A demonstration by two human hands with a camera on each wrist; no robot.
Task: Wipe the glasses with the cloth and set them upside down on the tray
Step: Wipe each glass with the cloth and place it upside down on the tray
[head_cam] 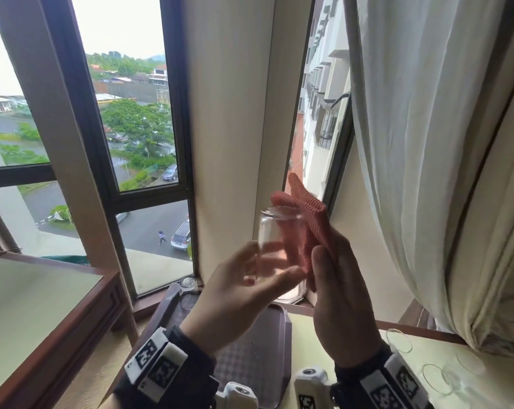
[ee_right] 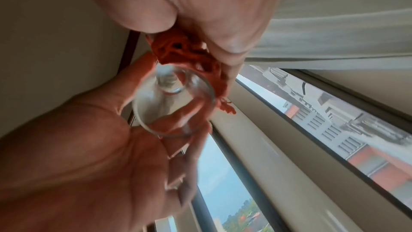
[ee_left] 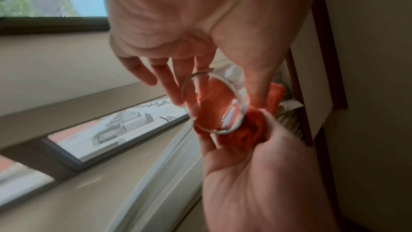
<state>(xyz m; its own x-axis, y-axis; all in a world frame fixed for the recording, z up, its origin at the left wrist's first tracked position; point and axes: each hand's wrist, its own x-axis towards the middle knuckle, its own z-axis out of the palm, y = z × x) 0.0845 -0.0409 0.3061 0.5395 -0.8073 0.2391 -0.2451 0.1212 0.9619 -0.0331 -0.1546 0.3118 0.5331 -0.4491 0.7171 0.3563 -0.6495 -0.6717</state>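
My left hand [head_cam: 250, 276] grips a clear glass [head_cam: 276, 249] raised in front of the window, thumb on the near side and fingers behind. Pressed against the glass's right side is a salmon-red cloth [head_cam: 307, 219], which my right hand [head_cam: 335, 273] pinches with the thumb. Both wrist views look into the open rim of the glass [ee_left: 214, 105] [ee_right: 174, 101]. The cloth [ee_left: 243, 130] [ee_right: 178, 47] is bunched beside it. Below the hands lies a dark tray [head_cam: 250, 349]. Another glass [head_cam: 188, 286] stands at its far left corner.
Several more clear glasses [head_cam: 399, 340] [head_cam: 437, 379] stand on the pale table top to the right of the tray. A white curtain [head_cam: 412, 143] hangs at the right. A second wood-edged table [head_cam: 28, 305] is at the left, and windows are straight ahead.
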